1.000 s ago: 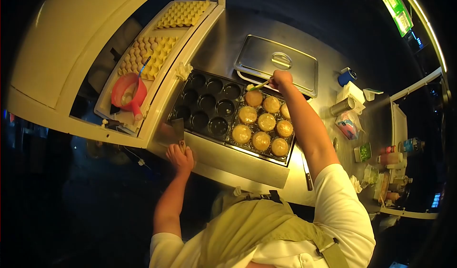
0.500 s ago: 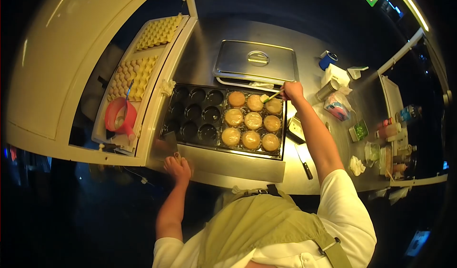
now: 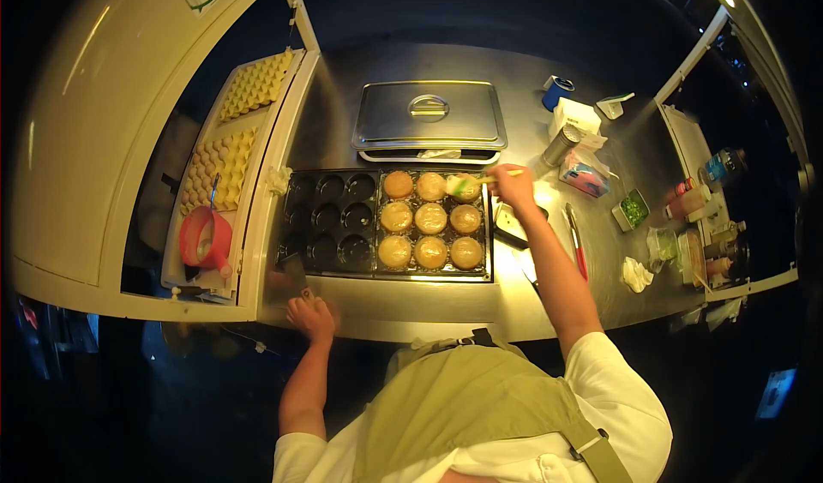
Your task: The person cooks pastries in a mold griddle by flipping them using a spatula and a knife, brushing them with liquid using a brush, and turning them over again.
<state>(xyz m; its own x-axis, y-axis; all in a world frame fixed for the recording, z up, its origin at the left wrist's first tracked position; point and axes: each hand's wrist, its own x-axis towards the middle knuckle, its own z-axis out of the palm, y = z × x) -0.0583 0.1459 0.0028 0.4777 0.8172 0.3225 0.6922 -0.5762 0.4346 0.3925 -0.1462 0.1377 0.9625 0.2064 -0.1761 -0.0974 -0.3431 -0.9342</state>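
My right hand (image 3: 513,186) is closed around the handle of a brush (image 3: 490,179). Its pale and green head rests at the far right cake of a black mold pan (image 3: 377,273). Rows of round golden cakes (image 3: 430,218) fill the pan's right side, glossy on top. Dark round wells (image 3: 327,216) make up the left side, and no cakes show in them. At the pan's near left corner, my left hand (image 3: 311,317) grips a scraper (image 3: 294,270), its flat metal blade pointing away from me.
Behind the pan lies a lidded steel tray (image 3: 429,132). Egg cartons (image 3: 219,170) and a pink ladle-like pot (image 3: 206,236) stand on the left shelf. To the right are a knife with a red handle (image 3: 580,260), chopped greens (image 3: 633,210), a metal shaker (image 3: 561,146) and several bottles (image 3: 686,200).
The brush has gone from the middle cake of the back row to the right one. The whole view has shifted slightly; my left hand still holds the scraper near the same corner.
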